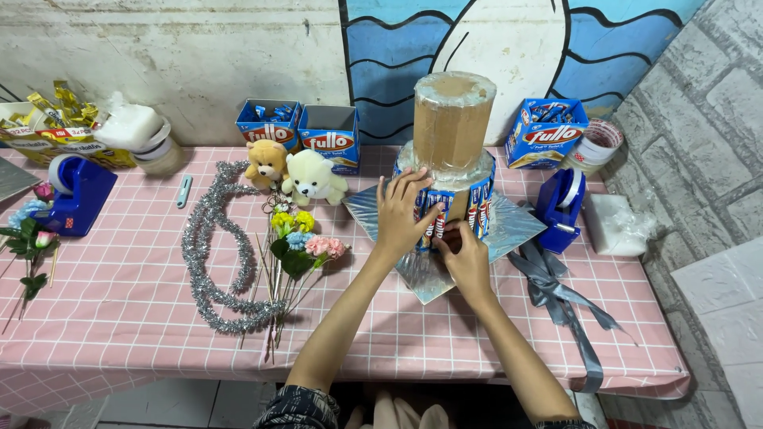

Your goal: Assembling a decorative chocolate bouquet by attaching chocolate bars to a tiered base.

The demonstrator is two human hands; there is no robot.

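Cardboard, bare brown and wrapped in clear film, forms the two-tier tower standing on a silver foil base board toward the back right of the pink checked table. Blue-and-white snack sticks stand upright around the lower tier, touching its wall; the near-facing section is only partly covered.

Left hand: fingers spread apart, palm flat against the sticks on the near-left face of the lower tier, pressing them in place. Right hand: low at the near foot of the tier, fingers curled together at the bottom ends of the sticks; whether they pinch one stick or only steady the row cannot be told.

Judgement: the step in hand is fixing sticks around the lower tier, roughly midway. The next move would call for keeping the row upright and tight while another stick is seated beside the last.

Blue tape dispenser just beside the board's right corner; grey ribbon at the near right edge.
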